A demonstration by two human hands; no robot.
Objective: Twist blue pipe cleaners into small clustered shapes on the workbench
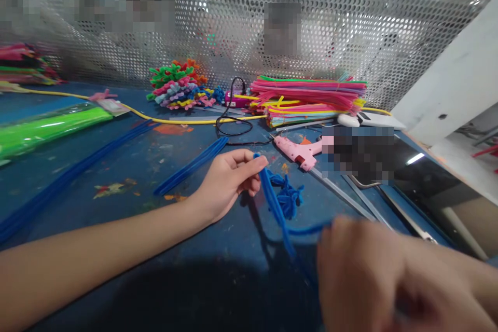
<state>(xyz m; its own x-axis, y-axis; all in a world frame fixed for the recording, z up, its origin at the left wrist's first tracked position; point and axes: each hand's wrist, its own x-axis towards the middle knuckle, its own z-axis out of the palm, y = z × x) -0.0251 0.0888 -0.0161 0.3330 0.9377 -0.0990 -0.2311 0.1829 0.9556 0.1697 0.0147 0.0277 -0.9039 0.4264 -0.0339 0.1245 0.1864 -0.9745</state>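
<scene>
My left hand [243, 174] is closed, thumb and forefinger pinching the top of some blue pipe cleaners [274, 199] that hang down toward the lower right. One strand bends off sideways to my right hand [361, 270], which is curled, blurred and close to the camera; its fingertips are largely hidden. Just behind the held strands lies a small clump of folded blue pipe cleaner pieces [288, 198]. A short bundle of straight blue pipe cleaners [192, 166] rests beyond my left wrist, and a longer blue bundle [78, 174] stretches along the left.
A pink glue gun [299, 151] lies right of centre, near glue sticks [342, 194] and a dark-screened device [439, 192]. Colourful pipe cleaner bundles [311, 96] and bent pieces [175, 85] line the perforated metal screen [233, 36]. A yellow cable [202, 121] crosses the blue table [155, 264].
</scene>
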